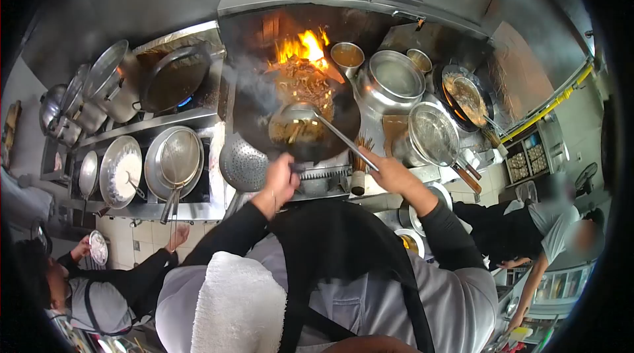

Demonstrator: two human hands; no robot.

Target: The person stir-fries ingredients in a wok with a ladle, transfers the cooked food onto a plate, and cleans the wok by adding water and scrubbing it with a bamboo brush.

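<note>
A large dark wok (254,118) sits on the stove in front of me, with browned food (310,89) in it and flames (304,48) at its far side. Closed around the wok's handle is my left hand (282,180), at the near edge. My right hand (389,173) grips the long metal handle of a ladle (302,111), whose bowl is over the food inside the wok. Some smoke hangs over the wok's left part. Beside my left hand lies a perforated strainer (243,165).
Left are a black wok (175,80) over a blue flame and several pans. Right stand a steel pot (396,75), a wire strainer (433,132) and another wok (465,97) with food. One person (105,300) is at lower left, another (551,221) at right.
</note>
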